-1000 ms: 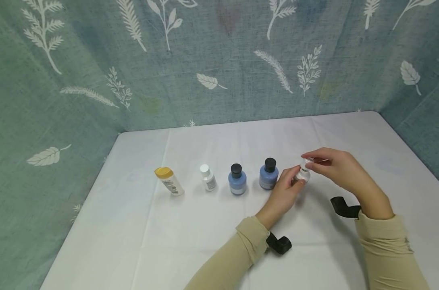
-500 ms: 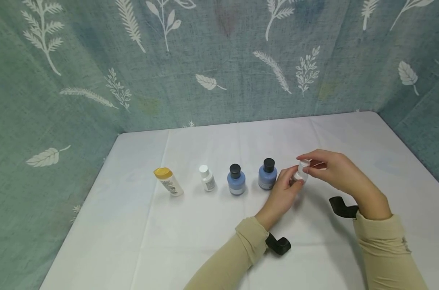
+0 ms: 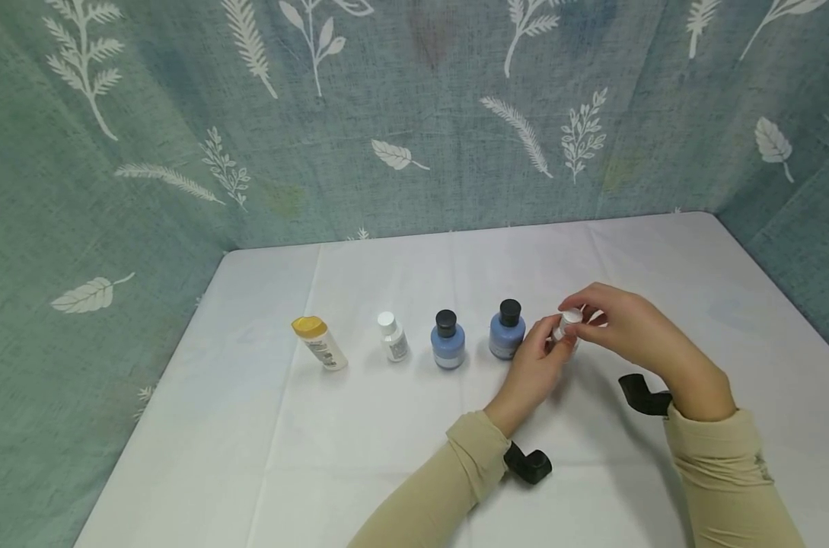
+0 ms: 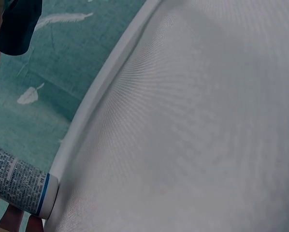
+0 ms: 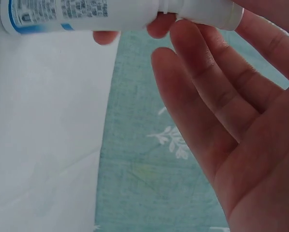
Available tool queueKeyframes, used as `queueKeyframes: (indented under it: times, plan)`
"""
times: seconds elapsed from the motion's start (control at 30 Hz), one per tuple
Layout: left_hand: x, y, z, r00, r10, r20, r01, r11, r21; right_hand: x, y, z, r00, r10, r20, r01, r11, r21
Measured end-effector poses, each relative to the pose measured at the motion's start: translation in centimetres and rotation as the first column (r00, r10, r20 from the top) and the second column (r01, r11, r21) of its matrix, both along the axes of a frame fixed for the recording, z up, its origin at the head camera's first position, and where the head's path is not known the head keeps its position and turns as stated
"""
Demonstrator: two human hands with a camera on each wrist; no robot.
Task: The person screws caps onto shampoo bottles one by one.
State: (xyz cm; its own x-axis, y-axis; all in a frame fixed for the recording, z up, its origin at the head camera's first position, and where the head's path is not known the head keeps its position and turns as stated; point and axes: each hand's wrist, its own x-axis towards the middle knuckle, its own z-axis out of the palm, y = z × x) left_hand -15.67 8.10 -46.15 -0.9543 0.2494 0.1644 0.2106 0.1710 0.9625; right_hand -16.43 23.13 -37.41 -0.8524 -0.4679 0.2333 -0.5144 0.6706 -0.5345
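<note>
Toward the right of the head view, my left hand [image 3: 532, 374] grips the body of a small white bottle [image 5: 110, 14], close beside a blue bottle [image 3: 506, 336] with a black cap. The thumb and fingers of my right hand [image 3: 629, 331] pinch the white cap [image 3: 571, 317] at the bottle's top; its other fingers are extended below it in the right wrist view. Small print and a blue band show near the bottle's base [image 4: 49, 195] in the left wrist view. Much of the bottle's body is hidden behind my left fingers in the head view.
Left of the hands stand another blue bottle [image 3: 447, 346], a white bottle [image 3: 394, 342] and a white bottle with a yellow cap [image 3: 321, 346]. All are on a white-covered table [image 3: 202, 426]. Leaf-patterned green cloth [image 3: 421, 114] hangs behind. Black curved pieces [image 3: 529, 466] sit at both wrists.
My right hand has shifted slightly left and down, with the white cap still pinched. The left hand keeps its grip on the bottle. The other bottles have not moved.
</note>
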Motion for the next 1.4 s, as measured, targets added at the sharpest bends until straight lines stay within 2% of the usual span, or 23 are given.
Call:
queueKeyframes:
  times: [0.1,0.3,0.53,0.7,0.97,1.1,1.4]
  plan:
    - [0.1,0.0,0.0,1.000,-0.001,-0.006,0.001,1.000,0.000,0.1,0.1,0.2,1.000,0.010,0.009,-0.010,0.999,0.031]
    - [0.1,0.0,0.1,1.000,-0.008,-0.006,0.008,1.000,0.021,0.4,0.7,0.7,0.994,0.031,0.103,-0.035,0.998,0.043]
    - [0.2,-0.1,0.0,1.000,-0.017,0.014,0.017,1.000,0.010,0.5,0.6,0.5,0.993,-0.042,0.114,0.037,0.998,0.041]
    - [0.2,-0.1,0.1,1.000,-0.014,0.024,0.014,1.000,0.010,0.4,0.5,0.5,0.987,-0.066,0.144,0.060,0.997,0.043]
    - [0.2,-0.2,0.1,0.999,-0.026,0.022,0.026,1.000,-0.003,0.4,1.0,0.6,0.995,0.027,0.094,-0.032,0.998,0.057]
    - [0.2,-0.2,0.1,0.999,-0.029,0.020,0.029,1.000,-0.001,0.4,1.2,0.6,0.997,0.041,0.071,-0.046,0.997,0.061]
    - [0.2,-0.2,0.1,0.999,-0.023,0.024,0.023,1.000,0.007,0.4,0.9,0.7,0.991,-0.045,0.125,0.039,0.998,0.050]
